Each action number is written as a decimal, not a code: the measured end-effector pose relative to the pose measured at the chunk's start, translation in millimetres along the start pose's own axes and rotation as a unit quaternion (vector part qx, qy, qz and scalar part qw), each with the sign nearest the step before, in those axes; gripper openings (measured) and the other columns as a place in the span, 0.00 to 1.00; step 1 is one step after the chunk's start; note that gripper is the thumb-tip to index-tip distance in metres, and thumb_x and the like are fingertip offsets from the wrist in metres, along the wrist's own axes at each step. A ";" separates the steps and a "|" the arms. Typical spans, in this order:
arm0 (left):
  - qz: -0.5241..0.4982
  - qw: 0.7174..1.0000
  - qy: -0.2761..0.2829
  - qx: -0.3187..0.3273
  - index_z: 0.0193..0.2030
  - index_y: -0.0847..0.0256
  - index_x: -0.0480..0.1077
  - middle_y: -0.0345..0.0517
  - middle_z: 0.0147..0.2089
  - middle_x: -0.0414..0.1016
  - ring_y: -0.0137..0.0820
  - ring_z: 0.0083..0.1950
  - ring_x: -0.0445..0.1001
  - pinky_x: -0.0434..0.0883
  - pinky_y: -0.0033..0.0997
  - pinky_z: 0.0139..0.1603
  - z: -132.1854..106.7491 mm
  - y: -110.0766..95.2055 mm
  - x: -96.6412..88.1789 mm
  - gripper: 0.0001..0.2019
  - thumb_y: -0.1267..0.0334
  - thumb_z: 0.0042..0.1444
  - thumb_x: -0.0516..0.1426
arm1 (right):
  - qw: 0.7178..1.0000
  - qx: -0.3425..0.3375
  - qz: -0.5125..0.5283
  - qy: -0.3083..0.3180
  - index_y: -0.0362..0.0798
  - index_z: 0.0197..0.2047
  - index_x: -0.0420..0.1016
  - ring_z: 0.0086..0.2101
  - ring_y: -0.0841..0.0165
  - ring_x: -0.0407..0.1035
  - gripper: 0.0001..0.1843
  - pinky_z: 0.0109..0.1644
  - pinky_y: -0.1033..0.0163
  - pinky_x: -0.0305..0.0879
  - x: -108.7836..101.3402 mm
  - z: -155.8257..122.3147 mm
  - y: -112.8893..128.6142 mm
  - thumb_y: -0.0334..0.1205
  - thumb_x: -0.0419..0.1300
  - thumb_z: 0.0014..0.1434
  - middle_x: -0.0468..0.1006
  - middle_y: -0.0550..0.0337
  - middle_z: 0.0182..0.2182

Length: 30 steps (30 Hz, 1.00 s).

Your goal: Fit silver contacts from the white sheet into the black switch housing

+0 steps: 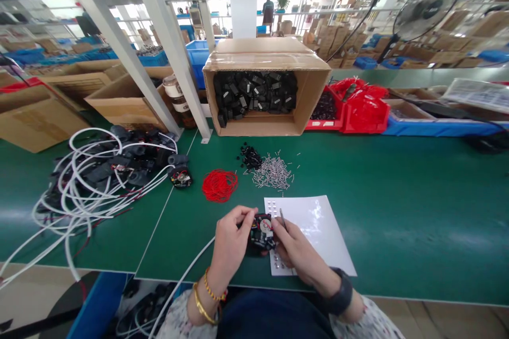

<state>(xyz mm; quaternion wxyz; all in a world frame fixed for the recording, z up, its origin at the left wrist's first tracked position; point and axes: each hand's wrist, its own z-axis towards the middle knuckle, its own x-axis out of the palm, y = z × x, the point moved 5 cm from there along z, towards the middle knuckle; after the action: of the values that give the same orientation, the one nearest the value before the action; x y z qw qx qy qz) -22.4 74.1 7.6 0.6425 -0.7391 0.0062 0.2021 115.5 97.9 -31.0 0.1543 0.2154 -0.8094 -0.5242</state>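
1. Two hands meet right at the near edge of the green worktop point(397, 212). Our left hand point(230, 241) is clamped around a small black unit point(260, 233) with a round opened face, red bits showing inside, and a white cable point(186, 275) runs off it over the near edge.
2. Our right hand point(296, 249) touches the same unit from the other side, fingers pinched on a thin metal pin point(282, 217) that sticks up just past it.
3. Under the right hand there's a white sheet point(318, 228) lying on the worktop, with rows of little dots along its left side.
4. A bit further in we've got a coil of red wire point(219, 185), then a scatter of small metal pins point(274, 172), with a little pile of tiny black parts point(250, 158) just beside them.
5. Off toward the left edge sits a big tangle of white cables and black units point(107, 169).
6. At the far edge a cardboard box point(266, 90) lies on its side, open toward us, full of black parts. Right of it are red bins point(350, 111).
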 end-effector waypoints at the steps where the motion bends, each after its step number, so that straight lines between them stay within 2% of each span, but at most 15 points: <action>1: -0.007 1.000 0.007 -0.002 0.37 0.62 0.73 0.47 0.37 0.80 0.35 0.37 0.78 0.73 0.29 0.38 1.0 -0.3 -0.9 0.12 0.57 0.60 0.52 | 1.000 0.001 0.016 0.000 0.47 0.36 0.63 0.13 0.77 0.41 0.26 0.15 0.68 0.38 -0.2 0.4 -0.7 0.65 0.50 0.57 0.54 0.73 0.14; 3: -0.019 1.000 0.018 -0.002 0.41 0.63 0.73 0.47 0.40 0.80 0.35 0.39 0.78 0.74 0.30 0.40 0.0 1.7 -2.3 0.12 0.59 0.60 0.51 | 0.998 0.006 0.055 0.008 0.46 0.38 0.64 0.13 0.78 0.41 0.25 0.15 0.69 0.37 -0.7 0.0 -0.6 0.63 0.53 0.56 0.60 0.70 0.15; 6: -0.035 0.999 0.039 0.004 0.50 0.62 0.70 0.48 0.47 0.78 0.36 0.47 0.76 0.72 0.35 0.51 -4.5 8.5 -3.2 0.15 0.62 0.60 0.50 | 0.997 -0.001 0.064 0.032 0.44 0.46 0.65 0.13 0.77 0.41 0.27 0.16 0.68 0.37 -1.5 -2.7 5.1 0.59 0.54 0.56 0.66 0.67 0.18; 9: -0.047 0.996 0.070 0.016 0.58 0.60 0.64 0.47 0.58 0.70 0.36 0.58 0.69 0.64 0.39 0.62 -8.0 15.1 -3.1 0.20 0.65 0.58 0.50 | 0.997 -0.007 0.049 0.053 0.41 0.54 0.63 0.14 0.77 0.42 0.30 0.16 0.68 0.37 -2.4 -5.4 11.7 0.56 0.54 0.56 0.66 0.66 0.19; 12: -0.044 0.994 0.099 0.035 0.63 0.58 0.57 0.46 0.63 0.63 0.36 0.64 0.61 0.54 0.44 0.67 -9.8 17.8 -3.3 0.26 0.68 0.57 0.50 | 0.996 -0.005 0.045 0.076 0.41 0.58 0.60 0.14 0.78 0.41 0.32 0.17 0.68 0.37 -2.1 -6.1 14.4 0.54 0.54 0.57 0.67 0.65 0.21; 17: -0.063 0.991 0.113 0.031 0.67 0.60 0.50 0.48 0.66 0.58 0.38 0.66 0.56 0.48 0.48 0.69 -11.2 17.8 -3.3 0.32 0.71 0.54 0.50 | 0.993 0.001 0.066 0.096 0.42 0.59 0.59 0.14 0.79 0.39 0.33 0.17 0.68 0.35 -1.4 -5.2 12.0 0.53 0.55 0.57 0.63 0.69 0.20; 21: -0.080 0.990 0.113 0.015 0.67 0.61 0.48 0.49 0.67 0.55 0.39 0.67 0.55 0.48 0.49 0.69 -11.2 19.8 -1.3 0.34 0.71 0.52 0.51 | 0.991 -0.001 0.085 0.103 0.42 0.61 0.57 0.14 0.79 0.39 0.32 0.16 0.69 0.35 -1.9 -5.9 8.3 0.50 0.56 0.58 0.59 0.73 0.17; 26: -0.102 0.988 0.113 0.019 0.67 0.59 0.47 0.47 0.67 0.55 0.39 0.67 0.54 0.48 0.49 0.69 -12.2 23.1 0.3 0.35 0.71 0.52 0.51 | 0.989 -0.003 0.103 0.110 0.45 0.58 0.60 0.14 0.81 0.41 0.27 0.16 0.70 0.35 -0.7 -8.0 7.3 0.46 0.57 0.58 0.70 0.64 0.26; 30: -0.109 0.988 0.107 0.018 0.67 0.57 0.47 0.45 0.67 0.55 0.38 0.68 0.53 0.47 0.48 0.70 -14.5 23.7 1.9 0.35 0.73 0.51 0.51 | 0.989 -0.001 0.113 0.096 0.44 0.54 0.65 0.15 0.81 0.40 0.25 0.16 0.70 0.34 1.7 -8.1 11.2 0.45 0.60 0.55 0.72 0.62 0.29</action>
<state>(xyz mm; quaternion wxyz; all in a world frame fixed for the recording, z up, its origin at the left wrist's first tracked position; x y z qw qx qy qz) -22.8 56.6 -14.1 0.6695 -0.7411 -0.0026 0.0503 115.7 94.7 -17.4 0.2894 0.1719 -0.8095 -0.4811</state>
